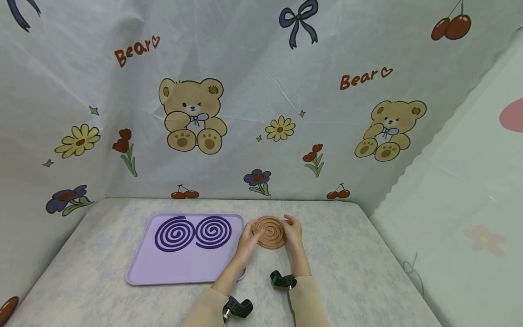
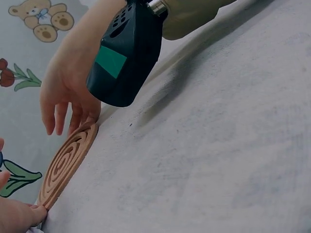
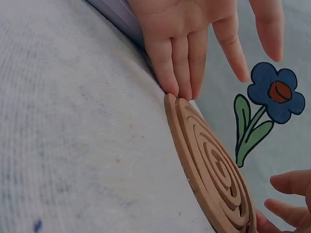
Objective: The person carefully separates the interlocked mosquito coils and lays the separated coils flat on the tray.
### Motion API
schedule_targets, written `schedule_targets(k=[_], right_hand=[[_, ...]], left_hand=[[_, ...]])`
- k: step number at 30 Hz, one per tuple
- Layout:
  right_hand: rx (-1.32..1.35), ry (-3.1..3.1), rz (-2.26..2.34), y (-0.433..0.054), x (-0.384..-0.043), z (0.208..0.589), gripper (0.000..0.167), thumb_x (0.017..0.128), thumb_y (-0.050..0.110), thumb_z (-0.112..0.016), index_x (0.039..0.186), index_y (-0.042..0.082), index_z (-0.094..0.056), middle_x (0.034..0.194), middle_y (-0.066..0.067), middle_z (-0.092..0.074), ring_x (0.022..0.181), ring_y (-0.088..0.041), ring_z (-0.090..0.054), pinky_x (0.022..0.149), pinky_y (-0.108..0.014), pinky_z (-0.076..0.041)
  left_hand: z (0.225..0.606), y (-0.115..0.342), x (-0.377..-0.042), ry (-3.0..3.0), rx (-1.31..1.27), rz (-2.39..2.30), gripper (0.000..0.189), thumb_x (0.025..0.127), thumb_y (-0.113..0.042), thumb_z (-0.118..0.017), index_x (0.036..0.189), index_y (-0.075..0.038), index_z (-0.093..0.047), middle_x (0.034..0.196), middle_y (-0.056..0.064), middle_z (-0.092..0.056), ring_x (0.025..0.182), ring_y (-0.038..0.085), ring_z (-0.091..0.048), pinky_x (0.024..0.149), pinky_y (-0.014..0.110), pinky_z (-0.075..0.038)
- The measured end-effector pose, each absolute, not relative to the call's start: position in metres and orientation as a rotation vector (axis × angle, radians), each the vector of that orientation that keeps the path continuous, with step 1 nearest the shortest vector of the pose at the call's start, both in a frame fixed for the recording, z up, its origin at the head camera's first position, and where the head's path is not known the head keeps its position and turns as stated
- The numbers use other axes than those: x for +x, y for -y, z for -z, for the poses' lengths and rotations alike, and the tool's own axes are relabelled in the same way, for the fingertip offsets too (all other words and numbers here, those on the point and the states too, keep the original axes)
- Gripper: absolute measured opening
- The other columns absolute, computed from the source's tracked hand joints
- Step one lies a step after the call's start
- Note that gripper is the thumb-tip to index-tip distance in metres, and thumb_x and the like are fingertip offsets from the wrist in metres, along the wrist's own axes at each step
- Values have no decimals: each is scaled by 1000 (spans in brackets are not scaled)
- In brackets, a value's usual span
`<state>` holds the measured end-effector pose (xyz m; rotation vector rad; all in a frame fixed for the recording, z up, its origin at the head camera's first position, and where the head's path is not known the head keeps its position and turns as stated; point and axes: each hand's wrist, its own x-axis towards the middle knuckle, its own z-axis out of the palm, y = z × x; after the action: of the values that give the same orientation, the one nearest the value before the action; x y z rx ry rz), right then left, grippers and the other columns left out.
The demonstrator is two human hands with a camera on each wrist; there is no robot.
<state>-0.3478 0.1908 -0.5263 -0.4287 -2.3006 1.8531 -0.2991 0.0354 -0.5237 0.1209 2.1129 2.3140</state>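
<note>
A brown mosquito coil [image 1: 269, 232], a tightly wound spiral, is on the table between my two hands. My left hand [image 1: 247, 240] is at its left edge; in the right wrist view, several straight fingertips of that left hand [image 3: 182, 34] touch the rim, the thumb and another finger standing apart. At the opposite edge is my right hand [image 1: 294, 234]. The left wrist view has the right hand [image 2: 70, 80] with fingers hanging loosely extended, some touching the coil's rim. Two dark purple mosquito coils [image 1: 176, 233] [image 1: 213, 231] lie side by side on a lilac tray [image 1: 175, 270].
The tray lies left of the brown coil, partly behind my left forearm. A black wrist device [image 1: 282, 279] sits on the right wrist, another [image 1: 239, 308] on the left. A printed cloth backdrop [image 1: 245, 91] rises behind the pale table [image 1: 351, 272].
</note>
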Motion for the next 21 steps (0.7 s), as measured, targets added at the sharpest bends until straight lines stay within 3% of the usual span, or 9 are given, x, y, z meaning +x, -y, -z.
schedule_targets(k=[6, 11, 21], right_hand=[[-450, 2253, -1891, -195, -349, 528, 40, 89, 7, -59, 126, -6, -55, 103, -20, -60, 84, -19, -60, 75, -25, -54], [-490, 2178, -1965, -198, -350, 528, 43, 86, 3, -61, 128, -7, -54, 104, -20, -63, 81, -15, -61, 74, -21, -54], [-482, 2146, -2093, -197, -350, 526, 47, 86, 3, -61, 132, -5, -51, 96, -11, -60, 76, -8, -59, 70, -17, -52]], left_hand=[[541, -39, -309, -2168, 104, -2290, 48, 94, -17, -57, 135, 3, -42, 146, 24, -41, 140, 43, -28, 117, 58, -22], [543, -40, -309, -2133, 112, -2309, 48, 94, -18, -57, 135, 2, -43, 146, 23, -40, 140, 44, -27, 117, 57, -22], [510, -32, -289, -2084, 139, -2302, 44, 95, -9, -52, 133, 9, -41, 144, 30, -38, 139, 47, -27, 114, 58, -28]])
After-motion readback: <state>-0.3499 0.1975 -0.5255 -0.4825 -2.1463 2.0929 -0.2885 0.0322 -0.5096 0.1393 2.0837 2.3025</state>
